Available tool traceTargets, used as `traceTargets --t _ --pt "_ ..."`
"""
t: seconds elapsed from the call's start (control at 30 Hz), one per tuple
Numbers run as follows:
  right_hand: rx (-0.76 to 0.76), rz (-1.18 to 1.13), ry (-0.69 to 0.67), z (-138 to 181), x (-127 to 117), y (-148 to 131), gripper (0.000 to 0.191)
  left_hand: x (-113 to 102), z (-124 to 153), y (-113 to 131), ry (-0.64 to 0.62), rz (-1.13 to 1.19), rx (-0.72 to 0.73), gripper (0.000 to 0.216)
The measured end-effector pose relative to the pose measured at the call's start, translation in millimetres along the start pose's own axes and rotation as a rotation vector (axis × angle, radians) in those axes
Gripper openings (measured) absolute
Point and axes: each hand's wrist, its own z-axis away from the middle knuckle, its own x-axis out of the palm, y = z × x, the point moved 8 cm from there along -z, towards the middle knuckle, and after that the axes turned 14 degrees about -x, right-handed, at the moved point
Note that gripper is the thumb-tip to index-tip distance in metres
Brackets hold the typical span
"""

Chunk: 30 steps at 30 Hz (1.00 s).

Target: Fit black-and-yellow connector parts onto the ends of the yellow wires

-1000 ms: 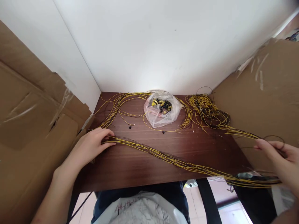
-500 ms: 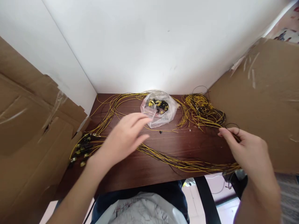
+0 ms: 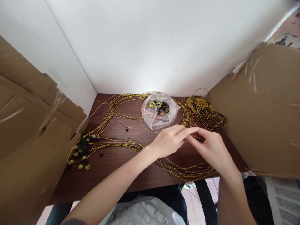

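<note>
My left hand (image 3: 169, 140) and my right hand (image 3: 211, 147) meet over the table's right half, in front of the clear plastic bag (image 3: 172, 116). Both are closed, fingertips touching. A bit of yellow and black wire (image 3: 198, 138) shows at my right fingers, which pinch it. Whatever lies in my left fingertips is hidden. Black and yellow small parts (image 3: 161, 106) fill the open bag. Below my hands runs a long bundle of yellow and black wires (image 3: 180, 170), reaching left to a cluster of black and yellow ends (image 3: 82, 150).
A tangled heap of yellow and black wires (image 3: 201, 107) sits at the back right. More wires (image 3: 112, 109) curve along the back left. Small black pieces (image 3: 101, 155) lie on the brown table (image 3: 112, 178). Cardboard (image 3: 260, 115) walls both sides; a white wall (image 3: 140, 47) stands behind.
My left hand has moved right, from in front of the bag to my right hand. My right hand has come left, away from the tangled heap, and the two now touch.
</note>
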Motion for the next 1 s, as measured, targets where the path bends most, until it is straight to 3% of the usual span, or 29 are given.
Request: traceTargets --t 0.17,0.27,0.47,0.63,0.8,1.0 --pt "0.035 -0.207 0.071 3 -1 5 0.041 -3 3 -16 -0.032 0.051 -0.069 0.023" --pt "0.033 -0.312 0.079 6 -2 8 0.035 -4 2 -20 -0.032 0.015 -0.059 0.028" --pt "0.041 -0.184 0.071 10 -8 17 0.022 -11 2 -29 0.013 -0.111 -0.091 0.030" --pt "0.084 -0.147 0.208 14 -21 25 0.022 -18 1 -42 0.030 -0.235 -0.125 0.026" --pt "0.132 -0.141 0.336 22 -32 33 0.023 -23 -1 -48 0.013 -0.170 -0.148 0.026" --pt "0.043 -0.040 0.139 24 -27 37 0.024 -12 1 -44 -0.101 -0.109 -0.225 0.029"
